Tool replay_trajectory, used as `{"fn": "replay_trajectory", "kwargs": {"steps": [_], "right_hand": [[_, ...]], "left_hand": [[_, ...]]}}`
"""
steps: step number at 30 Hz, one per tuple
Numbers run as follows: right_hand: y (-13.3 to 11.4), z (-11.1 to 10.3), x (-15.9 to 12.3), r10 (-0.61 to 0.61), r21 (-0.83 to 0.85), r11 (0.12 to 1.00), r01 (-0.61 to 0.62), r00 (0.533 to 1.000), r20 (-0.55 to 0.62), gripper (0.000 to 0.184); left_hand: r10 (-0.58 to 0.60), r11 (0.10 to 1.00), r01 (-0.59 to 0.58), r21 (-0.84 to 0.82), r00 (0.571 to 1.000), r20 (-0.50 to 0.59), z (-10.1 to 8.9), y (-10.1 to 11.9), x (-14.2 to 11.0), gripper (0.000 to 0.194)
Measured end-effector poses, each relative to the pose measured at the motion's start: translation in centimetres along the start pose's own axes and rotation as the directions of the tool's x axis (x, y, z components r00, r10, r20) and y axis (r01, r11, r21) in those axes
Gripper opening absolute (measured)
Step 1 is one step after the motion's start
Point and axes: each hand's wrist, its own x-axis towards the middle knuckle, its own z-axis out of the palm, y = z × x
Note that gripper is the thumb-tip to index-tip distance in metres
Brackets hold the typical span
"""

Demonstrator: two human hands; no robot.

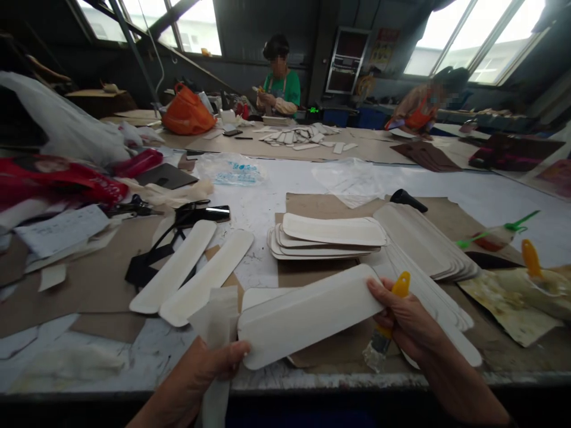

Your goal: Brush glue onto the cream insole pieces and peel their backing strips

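Between both hands is a long white panel [307, 315] with rounded corners, tilted up to the right. My left hand [200, 371] is closed, its thumb at the panel's lower left corner, and a pale strip [218, 333] hangs through its fingers. My right hand [408, 321] pinches the panel's right end and also grips a glue brush with a yellow handle [401, 285]; its wet bristles point down. Behind the held panel lies a stack of similar white panels [330, 235]. More panels fan out in a pile [428, 244] on the right.
Two loose panels [178, 267] lie at left beside a phone [214, 213] and a black strap. A glue tub [544, 282] with another yellow-handled brush stands at right. Plastic bags [232, 169] lie farther back. Two people [279, 89] work across the table.
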Motion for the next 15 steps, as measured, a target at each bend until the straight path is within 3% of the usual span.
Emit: {"fn": "replay_trajectory", "kwargs": {"steps": [4, 7, 10, 15], "right_hand": [[0.4, -0.2, -0.3, 0.018, -0.091, 0.996, -0.017, 1.000, 0.009, 0.040], [0.8, -0.9, -0.1, 0.076, -0.257, 0.964, -0.068, 0.997, 0.021, 0.043], [0.4, -1.7, 0.7, 0.065, -0.426, 0.904, -0.042, 0.997, 0.038, 0.045], [-3.5, -2.0, 3.5, -0.109, -0.671, 0.734, 0.101, 0.994, 0.031, 0.044]], "left_hand": [[-0.008, 1.000, 0.007, -0.009, 0.997, -0.072, 0.5, 0.2, 0.1, 0.042], [-0.020, 1.000, 0.023, 0.021, 0.992, -0.122, 0.5, 0.6, 0.4, 0.043], [0.006, 0.994, 0.014, 0.112, 0.985, -0.173, 0.4, 1.9, 1.5, 0.044], [0.175, 0.927, -0.152, 0.342, 0.984, -0.035, 1.6, 6.7, 5.2, 0.045]]}}
